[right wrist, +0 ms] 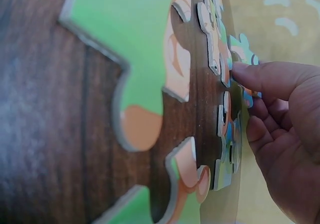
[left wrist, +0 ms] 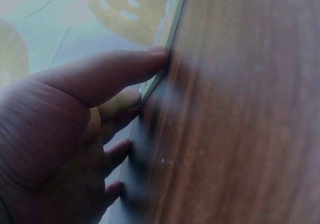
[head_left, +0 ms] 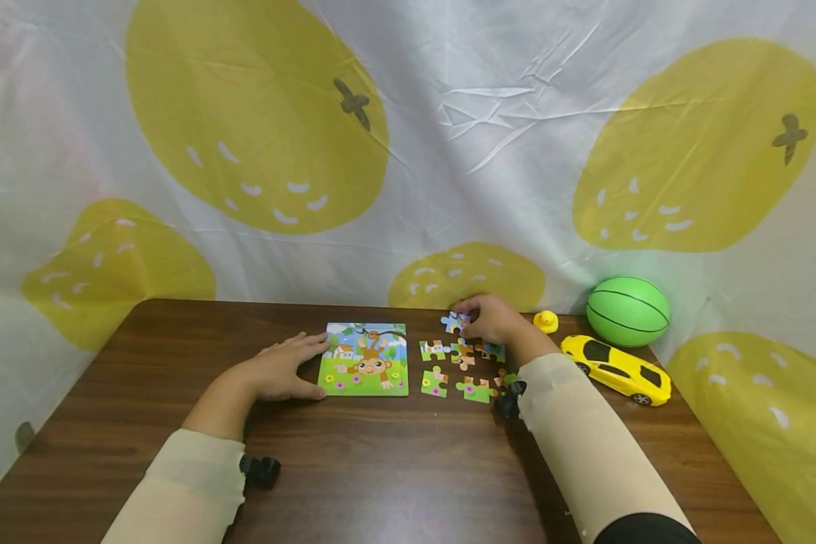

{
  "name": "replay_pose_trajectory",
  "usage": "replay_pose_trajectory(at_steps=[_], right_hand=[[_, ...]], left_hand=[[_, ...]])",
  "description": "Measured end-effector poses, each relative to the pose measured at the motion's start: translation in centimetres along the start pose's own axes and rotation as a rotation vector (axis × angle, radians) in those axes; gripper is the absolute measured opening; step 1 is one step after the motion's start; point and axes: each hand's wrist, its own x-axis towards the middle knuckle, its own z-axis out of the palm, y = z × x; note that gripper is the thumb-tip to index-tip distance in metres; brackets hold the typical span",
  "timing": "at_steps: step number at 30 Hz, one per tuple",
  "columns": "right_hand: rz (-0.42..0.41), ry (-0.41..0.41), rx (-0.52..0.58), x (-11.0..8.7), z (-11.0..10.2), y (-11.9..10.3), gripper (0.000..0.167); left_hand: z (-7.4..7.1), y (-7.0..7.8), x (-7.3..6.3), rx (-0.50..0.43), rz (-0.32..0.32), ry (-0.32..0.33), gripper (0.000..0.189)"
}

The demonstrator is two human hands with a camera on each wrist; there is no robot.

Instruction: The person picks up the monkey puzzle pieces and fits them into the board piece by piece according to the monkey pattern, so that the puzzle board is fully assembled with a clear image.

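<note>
At nine o'clock from the square picture board (head_left: 363, 381), my left hand (head_left: 280, 373) has its fingers spread, fingertips against the side of the board and thumb at its near corner, toward eight. The board lies flat on the table (head_left: 408, 468), showing an upside-down monkey over green grass and flowers. At about two o'clock from it, the thumb and fingers of my right hand (head_left: 495, 320) pinch a mostly blue puzzle piece (head_left: 454, 323); I cannot tell whether that piece touches the table. Loose pieces (head_left: 434, 382) lie at three o'clock from the board, in rough rows, some partly hidden by my hand and arm. Farther out at three sits a yellow toy car (head_left: 617, 370), with a green ball (head_left: 628, 310) at its twelve o'clock and a small yellow duck (head_left: 546, 323) at its ten. At twelve, beyond the far table edge, hangs a white cloth (head_left: 449, 196) printed with yellow fruit shapes.
</note>
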Motion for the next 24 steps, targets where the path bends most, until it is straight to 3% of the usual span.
replay_pose_trajectory(at_steps=[13, 24], right_hand=[[-0.032, 0.034, 0.058, -0.1, -0.2, -0.9, 0.030], [-0.113, 0.053, 0.099, -0.6, 0.5, -4.9, 0.029]], left_hand=[[0.0, 0.0, 0.0, 0.001, -0.011, -0.006, 0.096], [0.0, 0.2, -0.1, -0.004, -0.015, -0.001, 0.097]])
